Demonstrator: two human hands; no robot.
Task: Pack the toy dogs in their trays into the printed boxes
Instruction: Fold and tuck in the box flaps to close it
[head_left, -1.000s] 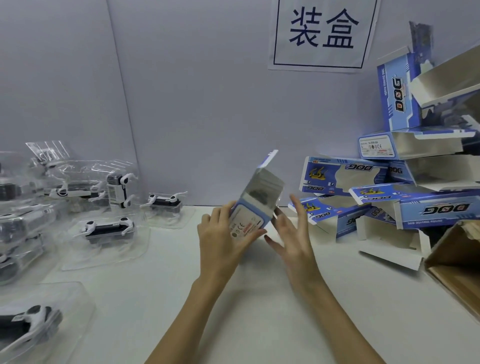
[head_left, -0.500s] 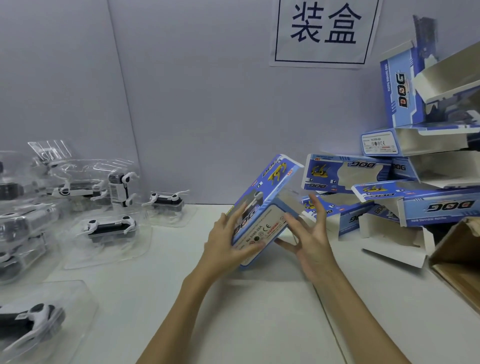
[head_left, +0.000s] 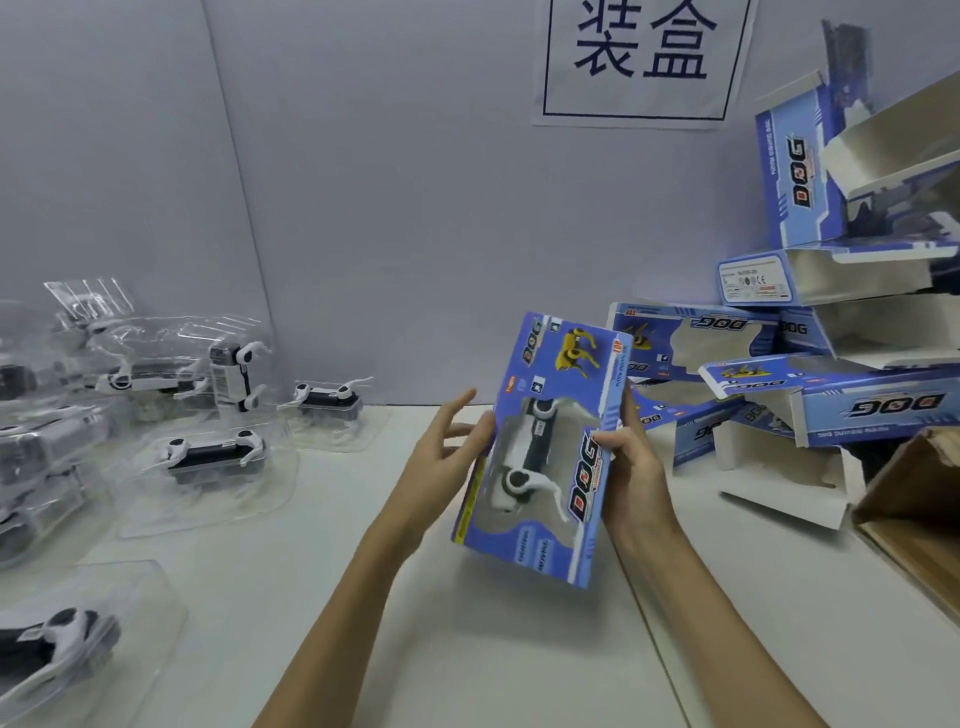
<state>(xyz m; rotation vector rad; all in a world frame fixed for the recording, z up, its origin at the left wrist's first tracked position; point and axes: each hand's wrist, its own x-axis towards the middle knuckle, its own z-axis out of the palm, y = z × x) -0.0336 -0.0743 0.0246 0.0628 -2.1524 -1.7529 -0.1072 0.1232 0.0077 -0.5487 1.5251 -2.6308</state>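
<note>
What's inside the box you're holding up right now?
Through the window of the held box a black-and-white toy dog shows, lying lengthwise. Its tray and far side are hidden by the printed card. The right hand grips one edge; the left hand touches the other.

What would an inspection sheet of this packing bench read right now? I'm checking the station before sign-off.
Surface: white table, matte.
Job's things: packed box held up, toy dog showing through its window; trayed dogs at left; empty boxes heaped at right.
Clutter: brown carton at the right edge.
Grippers: right hand grips the box edge; left hand touches the other edge, fingers straight.
Cables: nothing seen.
Surroundings: grey wall, printed sign.
</note>
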